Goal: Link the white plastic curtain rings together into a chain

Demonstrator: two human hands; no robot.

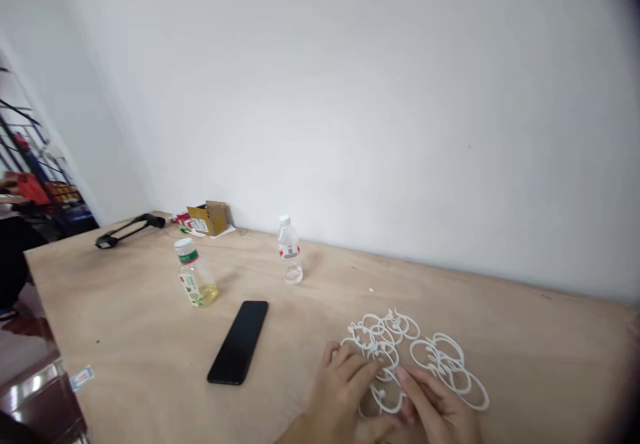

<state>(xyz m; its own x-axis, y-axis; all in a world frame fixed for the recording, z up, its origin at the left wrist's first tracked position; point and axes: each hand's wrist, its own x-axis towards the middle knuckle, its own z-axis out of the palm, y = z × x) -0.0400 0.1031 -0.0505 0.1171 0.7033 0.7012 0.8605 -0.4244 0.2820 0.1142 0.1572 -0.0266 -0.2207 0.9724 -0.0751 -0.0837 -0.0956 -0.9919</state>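
A heap of white plastic rings (440,357) lies on the wooden table (525,337) near its front edge. My left hand (343,391) rests on the left part of the heap, fingers curled over a ring. My right hand (440,411) lies beside it, its fingers pinching the same white ring (387,401) from the right. Both hands are low at the bottom of the view, partly cut off.
A black phone (239,341) lies left of my hands. Behind it stand a bottle with yellow liquid (195,274) and a nearly empty clear bottle (289,249). A small cardboard box (209,217) and a black tool (129,229) sit at the far left corner by the white wall.
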